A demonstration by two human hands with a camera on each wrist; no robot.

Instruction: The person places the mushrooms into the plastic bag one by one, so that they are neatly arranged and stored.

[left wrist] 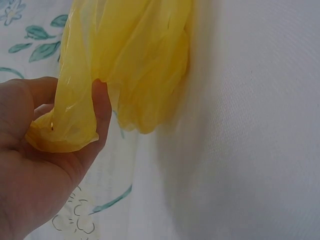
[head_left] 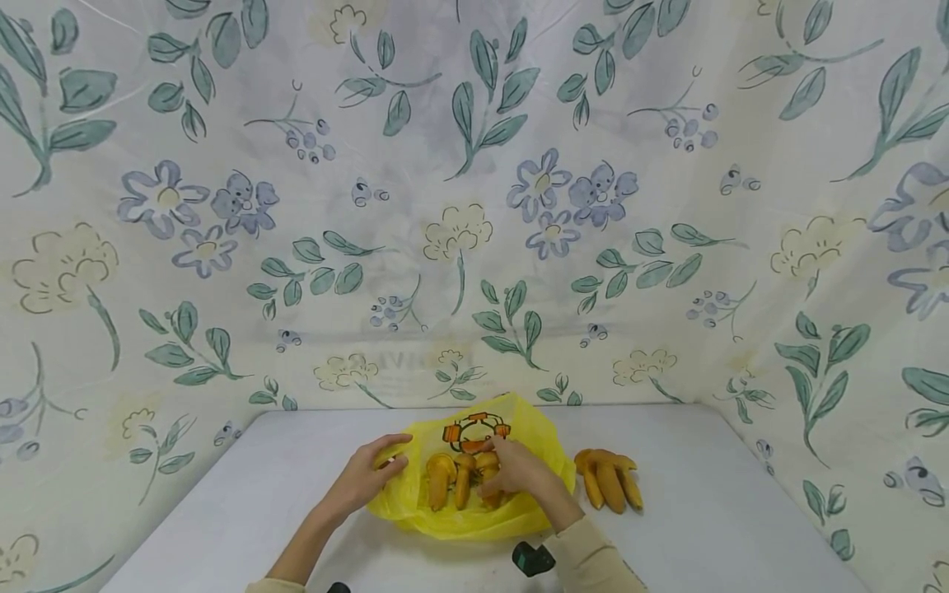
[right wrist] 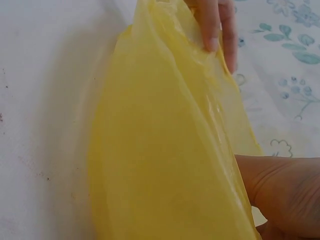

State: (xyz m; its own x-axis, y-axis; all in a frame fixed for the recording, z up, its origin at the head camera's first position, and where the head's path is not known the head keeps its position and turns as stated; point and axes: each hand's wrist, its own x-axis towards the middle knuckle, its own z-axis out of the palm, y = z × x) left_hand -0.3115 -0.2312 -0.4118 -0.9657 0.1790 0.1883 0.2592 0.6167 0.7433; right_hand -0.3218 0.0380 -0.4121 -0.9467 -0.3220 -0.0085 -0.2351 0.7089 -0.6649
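Note:
A yellow plastic bag with an orange-and-black print lies spread on the table, its mouth raised towards me. Several orange-brown mushrooms with caps and thick stems stand in a row at the bag. My left hand holds the bag's left edge; in the left wrist view, a strip of bag loops between thumb and curled fingers. Reaching in from the right, my right hand grips the rightmost mushroom of the row. Yellow film hides its fingers in the right wrist view, where only the base of that hand shows.
More orange-brown mushrooms lie bunched on the white table, right of the bag. A flower-printed cloth hangs behind the table and along its sides. A black-and-green object sits by the right wrist.

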